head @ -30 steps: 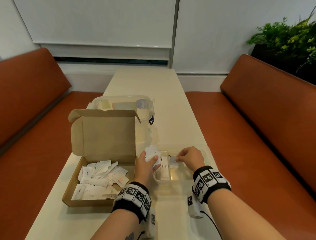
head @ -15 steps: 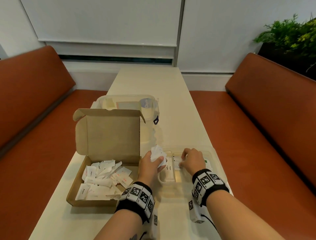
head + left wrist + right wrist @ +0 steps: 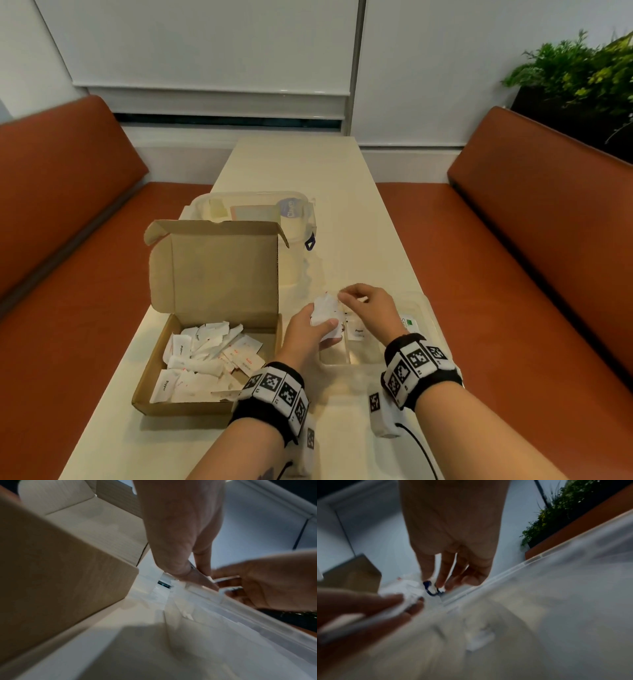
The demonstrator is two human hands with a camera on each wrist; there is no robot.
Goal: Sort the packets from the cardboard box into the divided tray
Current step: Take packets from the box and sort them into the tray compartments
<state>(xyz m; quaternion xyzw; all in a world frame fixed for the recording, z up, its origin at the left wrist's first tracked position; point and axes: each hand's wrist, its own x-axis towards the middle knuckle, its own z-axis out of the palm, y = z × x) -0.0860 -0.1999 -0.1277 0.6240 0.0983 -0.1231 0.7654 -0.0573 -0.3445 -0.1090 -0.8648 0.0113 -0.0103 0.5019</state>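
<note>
An open cardboard box (image 3: 219, 274) holds several white packets (image 3: 205, 359) at the table's left. My left hand (image 3: 322, 325) grips a bunch of white packets (image 3: 323, 306) above the left end of the clear divided tray (image 3: 424, 308). My right hand (image 3: 346, 296) hovers over the tray with thumb and forefinger pinching a packet at the top of that bunch. A Pepper packet (image 3: 358, 332) and a green-labelled packet (image 3: 409, 322) lie in the tray. The left wrist view shows the left hand (image 3: 197, 577) meeting the right hand (image 3: 226, 580). In the blurred right wrist view the bunch (image 3: 407, 592) sits below my right fingers (image 3: 428, 574).
A clear lidded container (image 3: 253, 209) stands behind the box's upright lid. Orange benches (image 3: 68, 240) flank the narrow table on both sides. A green plant (image 3: 582, 75) sits at the far right. The table's far end (image 3: 294, 161) runs to the wall.
My right hand has left the tray compartment and come up and left to the bunch in my left hand. The left hand has kept its hold on the bunch.
</note>
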